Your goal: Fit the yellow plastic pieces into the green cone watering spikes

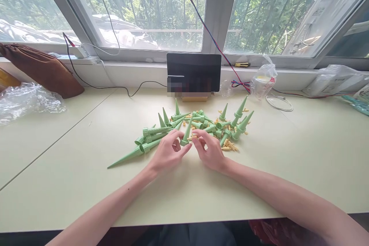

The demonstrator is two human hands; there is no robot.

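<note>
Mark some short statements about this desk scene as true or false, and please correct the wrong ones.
1. The left hand holds a green cone. True.
2. The right hand lies flat on the desk. False: its fingers are curled, close to that cone.
3. A dark tablet stands behind the pile of green cones. True.
4. The small pieces among the cones are blue. False: they are tan.
5. A coiled white cable lies right of the tablet. True.
</note>
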